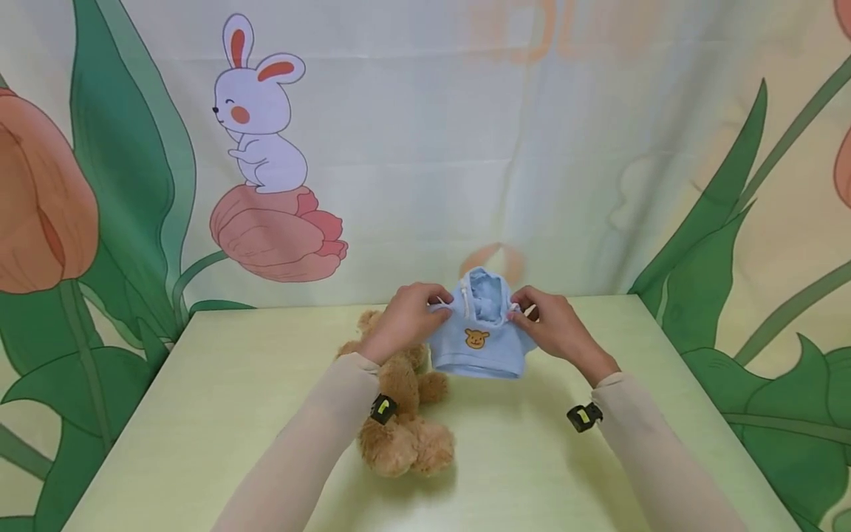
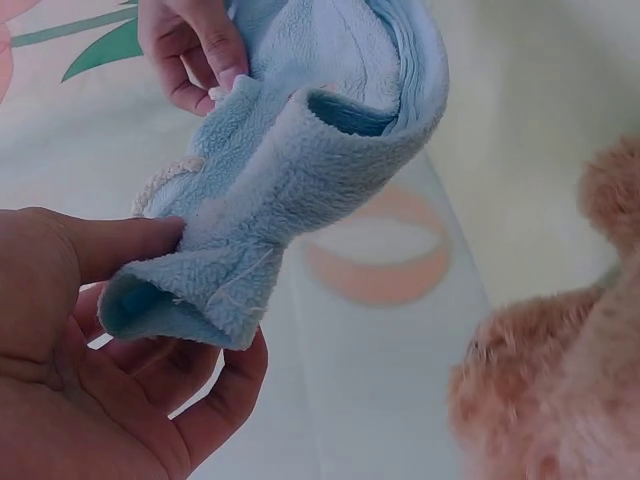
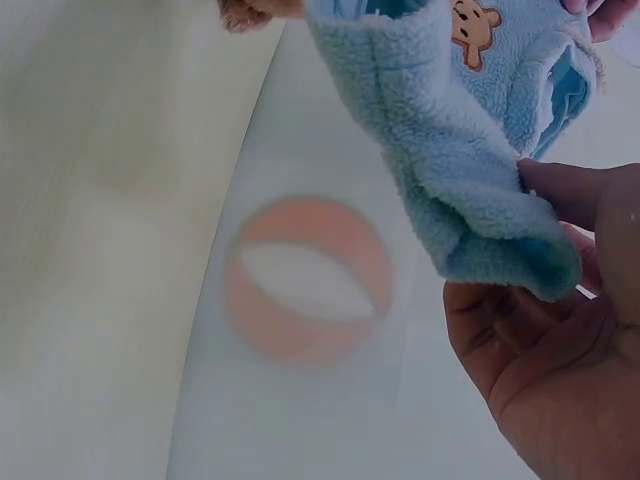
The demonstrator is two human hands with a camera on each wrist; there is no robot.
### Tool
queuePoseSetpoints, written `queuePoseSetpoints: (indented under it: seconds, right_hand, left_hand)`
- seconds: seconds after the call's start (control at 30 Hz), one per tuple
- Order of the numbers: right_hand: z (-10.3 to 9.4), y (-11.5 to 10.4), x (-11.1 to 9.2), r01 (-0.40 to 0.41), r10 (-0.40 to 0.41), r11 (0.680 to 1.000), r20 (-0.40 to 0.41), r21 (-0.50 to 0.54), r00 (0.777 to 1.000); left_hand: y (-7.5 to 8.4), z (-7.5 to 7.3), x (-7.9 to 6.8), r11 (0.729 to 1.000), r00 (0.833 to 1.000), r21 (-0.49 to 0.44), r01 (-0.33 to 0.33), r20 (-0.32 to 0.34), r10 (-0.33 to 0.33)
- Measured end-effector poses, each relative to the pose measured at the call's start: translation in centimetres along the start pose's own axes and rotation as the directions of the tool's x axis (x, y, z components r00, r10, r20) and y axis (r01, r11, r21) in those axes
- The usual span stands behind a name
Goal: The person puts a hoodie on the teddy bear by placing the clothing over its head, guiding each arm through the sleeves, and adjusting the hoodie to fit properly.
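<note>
A small light blue fleece hoodie with a bear-face patch hangs above the table, held between both hands. My left hand pinches it at one shoulder and sleeve; in the left wrist view the thumb and fingers of the left hand close round the sleeve. On the other side my right hand pinches the opposite sleeve, whose open cuff shows beside the right thumb. The hood opening faces up. A brown plush teddy bear lies on the table under my left forearm, partly hidden by it.
The pale green table reaches back to a hanging cloth printed with a rabbit, tulips and leaves. Black wrist straps with yellow marks sit on both sleeves.
</note>
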State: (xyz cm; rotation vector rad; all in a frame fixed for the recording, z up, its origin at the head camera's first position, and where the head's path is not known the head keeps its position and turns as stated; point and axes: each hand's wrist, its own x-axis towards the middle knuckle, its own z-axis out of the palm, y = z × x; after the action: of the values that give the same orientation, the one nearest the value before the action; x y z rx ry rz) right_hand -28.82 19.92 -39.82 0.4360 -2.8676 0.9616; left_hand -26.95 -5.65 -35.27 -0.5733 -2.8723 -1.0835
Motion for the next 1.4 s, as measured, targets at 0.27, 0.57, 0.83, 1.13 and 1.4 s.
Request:
queuePoseSetpoints:
  seconds: [0.27, 0.57, 0.83, 1.13, 1.4]
  right_hand:
    - [1.5, -1.5, 0.6, 0.027, -0.025, 0.995, -0.023, 0.092, 0.999]
    - [4.5, -2.3, 1.7, 0.020, -0.021, 0.970, 0.005, 0.244, 1.000]
    - [7.7, -2.9, 2.4, 0.002, -0.020, 0.961, 0.060, 0.275, 0.998]
    - [10.8, -2.7, 2.5, -0.034, 0.000, 0.956, 0.115, 0.292, 0.993]
    - [13.3, -1.8, 2.5, -0.059, 0.021, 0.958, 0.134, 0.282, 0.991]
  left_hand:
    - [-1.7, -1.6, -1.3, 1.000, 0.999, -0.016, -0.016, -0.047, 0.016]
    - [-3.7, -3.4, -2.1, 1.000, 0.997, -0.013, -0.003, -0.080, 0.002]
    - [-6.3, -4.7, -3.1, 0.998, 0.997, 0.013, 0.068, -0.036, -0.067]
    - [-8.3, -4.5, -4.0, 0.995, 0.996, 0.049, 0.091, 0.009, -0.091]
    - [-9.6, -3.2, -4.0, 0.990, 0.997, 0.123, 0.073, 0.004, -0.074]
